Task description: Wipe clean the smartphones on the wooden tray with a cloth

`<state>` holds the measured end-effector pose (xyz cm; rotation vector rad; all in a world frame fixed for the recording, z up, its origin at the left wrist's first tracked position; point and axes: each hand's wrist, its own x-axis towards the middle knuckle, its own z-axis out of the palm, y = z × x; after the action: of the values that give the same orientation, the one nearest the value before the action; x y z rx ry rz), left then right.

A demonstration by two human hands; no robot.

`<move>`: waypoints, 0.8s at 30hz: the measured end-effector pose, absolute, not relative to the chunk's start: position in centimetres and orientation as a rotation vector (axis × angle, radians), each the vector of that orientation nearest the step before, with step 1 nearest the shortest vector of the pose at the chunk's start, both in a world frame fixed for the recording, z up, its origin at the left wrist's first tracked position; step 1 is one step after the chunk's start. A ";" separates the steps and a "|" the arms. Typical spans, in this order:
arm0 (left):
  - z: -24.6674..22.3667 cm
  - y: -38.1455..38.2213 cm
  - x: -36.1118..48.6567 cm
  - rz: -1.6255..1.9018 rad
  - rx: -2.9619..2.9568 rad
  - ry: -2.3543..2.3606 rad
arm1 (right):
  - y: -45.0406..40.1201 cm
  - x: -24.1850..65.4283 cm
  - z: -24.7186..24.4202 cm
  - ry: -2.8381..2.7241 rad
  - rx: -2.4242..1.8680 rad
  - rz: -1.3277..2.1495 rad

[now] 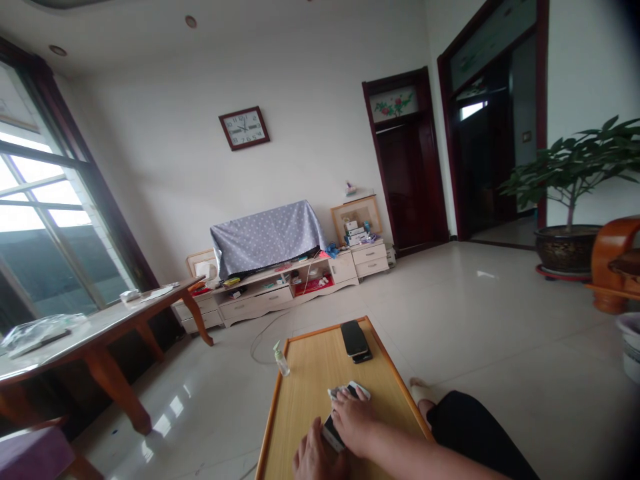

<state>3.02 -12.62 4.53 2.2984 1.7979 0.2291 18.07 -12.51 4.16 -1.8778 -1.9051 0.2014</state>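
A phone [330, 427] with a dark screen and pale edges lies on the small wooden table [310, 367]. Across its middle rests my right hand [354, 419], with the fingers bent over a crumpled white cloth or tissue [336, 392] pressed against it. The phone's far end shows beyond those fingers. At the near end, my left hand [315, 455] grips the phone's edge between thumb and fingers; the lower part of this hand is cut off by the frame. Farther up the table are two stacked dark phones [355, 338]. A clear pump bottle [281, 360] stands at the left edge.
A long table [100, 333] bearing a plastic bag stands at left by the window. Along the wall is a white TV cabinet [260, 303] with a cloth-covered television [270, 233]. A potted plant [567, 233] and wooden chair [615, 267] are at right. My leg [470, 427] is beside the table.
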 end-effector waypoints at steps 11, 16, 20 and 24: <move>3.9 -12.2 2.8 0.235 2.321 1.799 | -11.4 22.5 4.0 -1.760 -2.035 0.213; 4.3 -12.4 3.1 0.240 2.308 1.804 | -13.1 19.3 3.8 -1.841 -1.944 0.223; 4.0 -12.6 3.1 0.267 2.281 1.845 | -14.7 16.5 3.7 -1.968 -1.790 0.268; 3.4 -12.6 2.7 0.310 2.299 1.840 | -15.5 15.5 3.7 -2.071 -1.658 0.399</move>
<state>2.75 -12.64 3.43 2.2991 1.8397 0.3099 15.45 -15.53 3.66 -1.6584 -2.0706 0.3985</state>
